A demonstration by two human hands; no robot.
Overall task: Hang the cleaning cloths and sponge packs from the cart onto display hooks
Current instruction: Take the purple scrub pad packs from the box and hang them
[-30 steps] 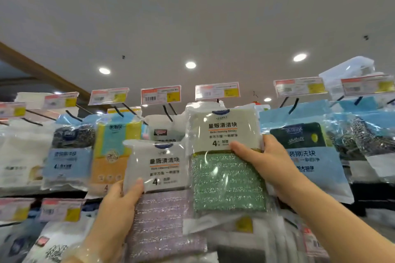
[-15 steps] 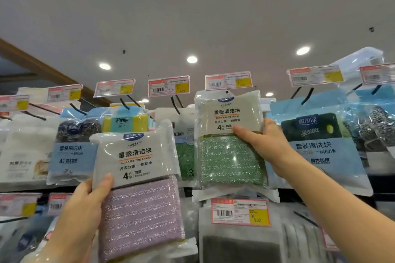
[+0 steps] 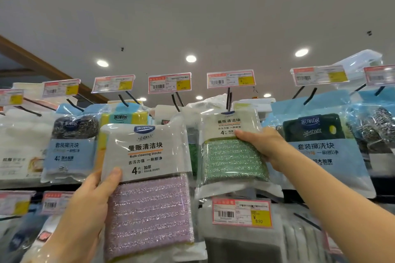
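My left hand [image 3: 85, 205] grips a pack of purple glittery cleaning blocks [image 3: 149, 209] by its left edge, held upright in front of the display. My right hand [image 3: 263, 147] holds a pack of green cleaning blocks [image 3: 230, 160] by its right side, thumb across the front. The top of the green pack sits at a black display hook [image 3: 229, 100] under a price tag [image 3: 230, 78]. I cannot tell whether the hook passes through its hole.
Rows of hooks with red and yellow price tags run across the display. Blue scourer packs [image 3: 70, 149] hang at the left and a larger blue pack [image 3: 320, 151] at the right. A lower price tag [image 3: 242, 212] sits below the green pack.
My right hand has lifted the green pack up to the hook. My left hand has drawn the purple pack out from behind it, to the left and toward me.
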